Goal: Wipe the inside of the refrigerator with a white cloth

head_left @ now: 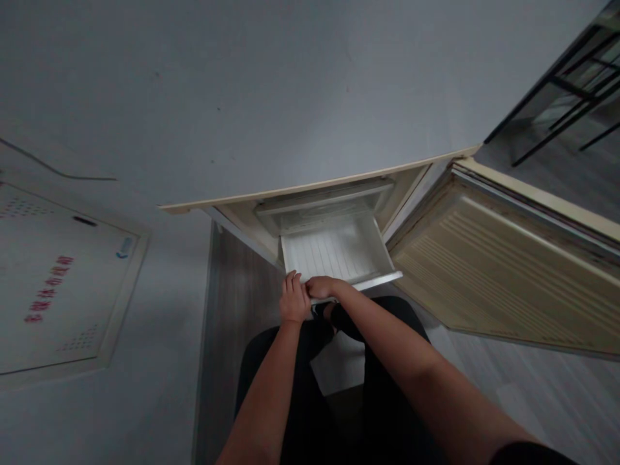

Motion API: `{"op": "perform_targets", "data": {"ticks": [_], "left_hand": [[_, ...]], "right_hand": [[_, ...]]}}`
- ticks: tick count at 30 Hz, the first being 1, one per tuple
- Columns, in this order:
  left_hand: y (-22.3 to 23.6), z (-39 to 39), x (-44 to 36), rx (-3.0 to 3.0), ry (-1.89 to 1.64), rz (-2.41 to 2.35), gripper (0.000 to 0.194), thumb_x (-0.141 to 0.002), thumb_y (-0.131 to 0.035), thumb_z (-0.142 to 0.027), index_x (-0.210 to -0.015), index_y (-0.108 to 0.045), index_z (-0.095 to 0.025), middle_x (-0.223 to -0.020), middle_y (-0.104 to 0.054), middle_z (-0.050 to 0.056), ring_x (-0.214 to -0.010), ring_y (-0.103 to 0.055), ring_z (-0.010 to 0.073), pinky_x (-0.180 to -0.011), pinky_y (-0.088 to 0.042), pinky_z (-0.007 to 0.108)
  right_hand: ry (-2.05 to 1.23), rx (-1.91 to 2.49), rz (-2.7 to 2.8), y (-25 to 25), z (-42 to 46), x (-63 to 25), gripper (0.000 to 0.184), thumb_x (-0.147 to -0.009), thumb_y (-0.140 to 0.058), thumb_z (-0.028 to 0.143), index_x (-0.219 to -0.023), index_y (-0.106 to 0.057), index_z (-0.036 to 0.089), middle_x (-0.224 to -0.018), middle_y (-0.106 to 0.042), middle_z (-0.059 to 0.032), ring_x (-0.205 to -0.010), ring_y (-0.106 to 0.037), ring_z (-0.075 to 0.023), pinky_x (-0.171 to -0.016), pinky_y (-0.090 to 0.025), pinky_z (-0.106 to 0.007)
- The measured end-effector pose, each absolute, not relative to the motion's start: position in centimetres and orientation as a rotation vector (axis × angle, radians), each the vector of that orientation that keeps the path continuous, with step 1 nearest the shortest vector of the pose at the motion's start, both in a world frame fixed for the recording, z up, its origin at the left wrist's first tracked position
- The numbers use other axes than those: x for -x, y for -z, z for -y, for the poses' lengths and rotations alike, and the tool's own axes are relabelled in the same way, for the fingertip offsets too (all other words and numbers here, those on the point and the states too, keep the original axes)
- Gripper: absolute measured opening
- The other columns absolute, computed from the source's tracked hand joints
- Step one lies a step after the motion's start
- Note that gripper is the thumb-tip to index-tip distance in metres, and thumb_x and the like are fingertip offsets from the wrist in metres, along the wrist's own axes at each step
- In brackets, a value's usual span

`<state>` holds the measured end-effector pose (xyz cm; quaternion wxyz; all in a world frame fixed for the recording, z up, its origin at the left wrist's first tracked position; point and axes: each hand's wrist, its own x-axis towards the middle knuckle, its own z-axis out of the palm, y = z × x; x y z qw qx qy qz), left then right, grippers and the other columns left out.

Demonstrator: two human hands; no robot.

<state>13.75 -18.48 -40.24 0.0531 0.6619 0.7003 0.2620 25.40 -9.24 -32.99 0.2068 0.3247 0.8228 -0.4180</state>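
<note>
A white drawer (pixel 339 253) stands pulled out of a small low fridge (pixel 320 194) below me. It looks empty, with a ribbed floor. My left hand (pixel 293 299) rests on the drawer's front left corner, fingers together and curled over the rim. My right hand (pixel 321 287) grips the front edge right beside it, fingers wrapped round the lip. Both forearms reach down from the bottom of the picture over my dark trousers.
The fridge door (pixel 504 271) hangs open to the right, its cream inner lining showing. A grey wall fills the top. A white wall panel (pixel 58 290) with red lettering sits at left. Black metal furniture legs (pixel 571 84) stand at top right on the wood-look floor.
</note>
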Motion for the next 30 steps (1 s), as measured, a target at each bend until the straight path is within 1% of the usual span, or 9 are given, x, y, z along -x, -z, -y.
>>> {"op": "perform_targets", "data": {"ticks": [5, 8, 10, 13, 15, 17, 22, 26, 30], "left_hand": [[40.5, 18.4, -13.8, -2.068, -0.828, -2.083, 0.039, -0.098, -0.043, -0.025, -0.132, -0.057, -0.011, -0.138, -0.060, 0.022, -0.133, -0.053, 0.0347, -0.110, -0.048, 0.049], [40.7, 18.4, -13.8, -2.069, -0.835, -2.088, 0.037, -0.098, -0.044, -0.025, -0.130, -0.058, -0.013, -0.137, -0.061, 0.020, -0.132, -0.054, 0.0339, -0.108, -0.049, 0.047], [40.7, 18.4, -13.9, -2.071, -0.825, -2.081, 0.034, -0.098, -0.044, -0.024, -0.127, -0.060, -0.014, -0.137, -0.062, 0.019, -0.132, -0.054, 0.0336, -0.108, -0.049, 0.046], [40.5, 18.4, -13.9, -2.063, -0.801, -2.067, 0.032, -0.098, -0.044, -0.023, -0.124, -0.062, -0.016, -0.138, -0.062, 0.018, -0.133, -0.053, 0.0331, -0.108, -0.049, 0.046], [40.4, 18.4, -13.9, -2.059, -0.786, -2.068, 0.032, -0.097, -0.044, -0.023, -0.123, -0.063, -0.016, -0.138, -0.062, 0.018, -0.134, -0.053, 0.0330, -0.109, -0.048, 0.046], [40.3, 18.4, -13.9, -2.071, -0.771, -2.077, 0.032, -0.097, -0.044, -0.023, -0.123, -0.063, -0.015, -0.137, -0.062, 0.018, -0.133, -0.054, 0.0332, -0.108, -0.049, 0.046], [40.4, 18.4, -13.8, -2.096, -0.743, -2.090, 0.032, -0.097, -0.044, -0.022, -0.122, -0.063, -0.016, -0.135, -0.064, 0.018, -0.131, -0.055, 0.0329, -0.106, -0.050, 0.045], [40.3, 18.5, -13.8, -2.090, -0.724, -2.104, 0.032, -0.096, -0.046, -0.021, -0.122, -0.064, -0.017, -0.136, -0.064, 0.017, -0.129, -0.057, 0.0322, -0.104, -0.051, 0.044], [40.3, 18.5, -13.7, -2.111, -0.698, -2.094, 0.033, -0.095, -0.046, -0.020, -0.123, -0.063, -0.016, -0.135, -0.064, 0.017, -0.130, -0.056, 0.0322, -0.105, -0.051, 0.045]], "right_hand": [[1.032, -1.137, -2.383, 33.0, 9.1, -34.6, 0.034, -0.100, -0.049, 0.023, -0.124, -0.072, 0.013, -0.127, -0.072, -0.0189, -0.117, -0.068, -0.0302, -0.097, -0.050, -0.035], [1.020, -1.489, -2.444, 32.0, 8.7, -41.1, 0.032, -0.101, -0.047, 0.021, -0.119, -0.071, 0.011, -0.114, -0.076, -0.0179, -0.105, -0.072, -0.0274, -0.092, -0.053, -0.036], [0.916, -1.941, -2.584, 30.8, 8.0, -44.4, 0.034, -0.101, -0.043, 0.022, -0.119, -0.070, 0.011, -0.108, -0.076, -0.0160, -0.099, -0.073, -0.0255, -0.089, -0.056, -0.037], [0.403, -2.338, -2.945, 29.6, 6.4, -47.0, 0.040, -0.102, -0.040, 0.021, -0.132, -0.065, 0.013, -0.132, -0.068, -0.0173, -0.127, -0.063, -0.0273, -0.108, -0.051, -0.046], [0.243, -2.189, -3.008, 30.1, 5.6, -47.3, 0.046, -0.102, -0.040, 0.021, -0.144, -0.059, 0.015, -0.155, -0.052, -0.0168, -0.150, -0.041, -0.0277, -0.122, -0.038, -0.051], [0.348, -2.021, -2.782, 32.0, 5.2, -46.9, 0.049, -0.101, -0.045, 0.021, -0.149, -0.055, 0.014, -0.166, -0.036, -0.0170, -0.158, -0.027, -0.0309, -0.126, -0.032, -0.052], [0.557, -1.919, -2.412, 37.4, 3.9, -45.8, 0.051, -0.096, -0.047, 0.010, -0.144, -0.063, 0.013, -0.173, -0.008, -0.0164, -0.156, -0.030, -0.0366, -0.122, -0.040, -0.047], [0.581, -1.922, -2.422, 38.0, 1.3, -45.8, 0.069, -0.092, -0.046, 0.003, -0.159, -0.044, 0.018, -0.175, -0.002, -0.0120, -0.160, -0.013, -0.0352, -0.124, -0.035, -0.050], [0.631, -1.850, -2.412, 37.5, -1.1, -45.4, 0.081, -0.090, -0.041, -0.001, -0.167, -0.018, 0.010, -0.173, 0.005, -0.0175, -0.161, -0.007, -0.0301, -0.125, -0.035, -0.043]]}}
